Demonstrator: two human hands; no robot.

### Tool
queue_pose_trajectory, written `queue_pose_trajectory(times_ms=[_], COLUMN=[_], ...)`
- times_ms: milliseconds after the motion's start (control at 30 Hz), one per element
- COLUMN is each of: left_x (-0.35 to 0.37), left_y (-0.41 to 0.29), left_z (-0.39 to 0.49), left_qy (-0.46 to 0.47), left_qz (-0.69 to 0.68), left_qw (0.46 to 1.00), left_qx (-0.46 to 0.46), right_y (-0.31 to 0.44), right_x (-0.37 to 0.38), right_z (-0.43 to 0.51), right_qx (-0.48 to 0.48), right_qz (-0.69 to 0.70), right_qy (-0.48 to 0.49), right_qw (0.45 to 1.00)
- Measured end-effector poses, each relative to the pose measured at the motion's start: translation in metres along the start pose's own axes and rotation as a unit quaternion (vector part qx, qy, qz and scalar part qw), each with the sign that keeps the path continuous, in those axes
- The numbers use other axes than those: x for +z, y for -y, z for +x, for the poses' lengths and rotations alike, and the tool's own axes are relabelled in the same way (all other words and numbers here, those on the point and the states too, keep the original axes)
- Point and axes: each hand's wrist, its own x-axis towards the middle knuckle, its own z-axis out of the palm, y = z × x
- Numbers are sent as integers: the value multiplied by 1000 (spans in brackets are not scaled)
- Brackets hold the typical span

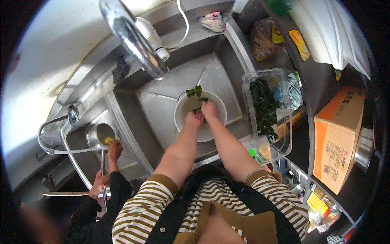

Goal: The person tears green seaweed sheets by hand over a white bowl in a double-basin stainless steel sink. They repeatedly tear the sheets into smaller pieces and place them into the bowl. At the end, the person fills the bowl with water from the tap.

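Both hands are close together over a round white basin standing in a stainless steel sink. My left hand and my right hand grip dark green leaves between them; a few leaves stick out past the fingers towards the basin's far rim. The basin seems to hold cloudy water. Right of the sink, a clear plastic container holds a pile of dark green leaves. A chrome faucet arches over the sink's far left part.
At the left, a co-worker's hands hold a metal pot with yellow food at a second basin. A crumpled cloth lies on the far ledge. A cardboard box and a blue-green cloth are at the right.
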Motion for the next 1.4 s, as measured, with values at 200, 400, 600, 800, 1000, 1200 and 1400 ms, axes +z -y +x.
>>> queue_pose_trajectory(times_ms=[200,400,600,800,1000,1200,1400], left_x=[12,9,-2,-7,11,8,1], left_y=[-6,-5,-18,-34,-40,-49,-63], left_z=[-59,-141,-185,-189,-217,-224,-244], left_qy=[84,129,191,210,237,297,326], left_qz=[14,76,52,21,-92,69,532], left_qw=[996,970,941,928,937,933,776], left_qx=[13,189,273,307,240,190,91], right_y=[-25,2,17,14,19,21,28], right_x=[-12,-60,-75,-75,-82,-88,-102], right_z=[-26,-85,-114,-123,-142,-153,-153], right_qx=[-50,22,86,-18,-24,-108,-506], right_qz=[214,519,617,640,577,549,291], right_qy=[15,117,192,216,178,112,30], right_qw=[975,847,758,737,797,821,811])
